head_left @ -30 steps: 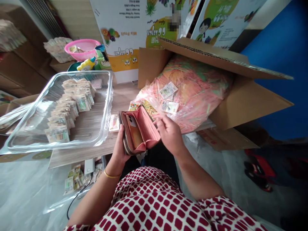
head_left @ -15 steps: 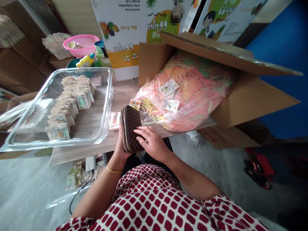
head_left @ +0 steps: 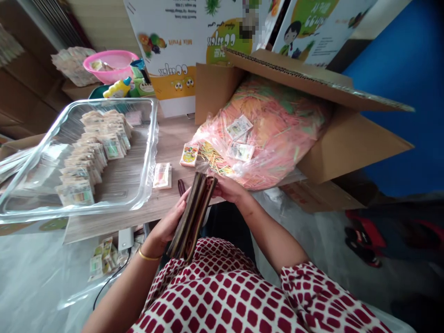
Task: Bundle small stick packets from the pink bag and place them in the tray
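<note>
Right of the clear tray (head_left: 150,152), the left hand (head_left: 168,224) clamps the wallet (head_left: 190,217) while the right hand (head_left: 229,188) meets its far end, finger spread hidden, apparently adjusting it, which calls for steady support.

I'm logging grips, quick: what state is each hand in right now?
Left hand: closed on the brown wallet.
Right hand: at the wallet's far end, fingers partly hidden; open or closed cannot be told.

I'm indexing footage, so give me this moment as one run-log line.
left hand: holding brown rectangular wallet | right hand: at wallet's far end | clear plastic tray: small flat packets inside | pink plastic bowl: behind tray
</note>
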A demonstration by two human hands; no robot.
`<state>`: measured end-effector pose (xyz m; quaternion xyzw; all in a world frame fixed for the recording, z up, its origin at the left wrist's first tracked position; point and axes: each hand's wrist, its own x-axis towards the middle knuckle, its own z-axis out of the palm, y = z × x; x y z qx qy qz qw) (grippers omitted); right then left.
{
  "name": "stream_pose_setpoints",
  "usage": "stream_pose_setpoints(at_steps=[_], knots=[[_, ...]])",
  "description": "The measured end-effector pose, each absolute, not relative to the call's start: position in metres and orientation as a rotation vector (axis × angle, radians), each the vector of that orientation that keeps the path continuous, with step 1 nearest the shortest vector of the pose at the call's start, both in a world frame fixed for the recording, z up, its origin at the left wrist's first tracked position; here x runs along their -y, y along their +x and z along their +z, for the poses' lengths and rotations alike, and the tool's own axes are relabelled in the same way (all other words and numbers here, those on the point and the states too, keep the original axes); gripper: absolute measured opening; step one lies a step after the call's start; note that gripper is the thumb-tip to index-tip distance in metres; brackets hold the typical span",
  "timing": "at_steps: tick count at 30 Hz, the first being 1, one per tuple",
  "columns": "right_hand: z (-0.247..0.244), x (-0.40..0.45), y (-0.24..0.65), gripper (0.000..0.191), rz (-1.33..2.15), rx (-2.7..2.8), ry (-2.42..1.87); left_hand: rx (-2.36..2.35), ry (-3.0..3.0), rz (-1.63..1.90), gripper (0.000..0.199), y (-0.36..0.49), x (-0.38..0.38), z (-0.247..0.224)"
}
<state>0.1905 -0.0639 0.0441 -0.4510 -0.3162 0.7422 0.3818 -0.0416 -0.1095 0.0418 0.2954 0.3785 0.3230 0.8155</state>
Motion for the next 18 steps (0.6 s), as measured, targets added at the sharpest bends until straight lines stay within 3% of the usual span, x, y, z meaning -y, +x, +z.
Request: stream_pose_setpoints(at_steps=[6, 18], knots=[[0.033, 0.056, 0.179, 0.02, 1.838, 0.782, -1.139, -0.865, 0.904, 0.655, 0.069, -0.051, 0.115, 0.035], [0.078, 0.045, 0.181, 0.038, 1.452, 0.769, -1.112, -0.962, 0.643, 0.727, 0.074, -0.02, 0.093, 0.041]])
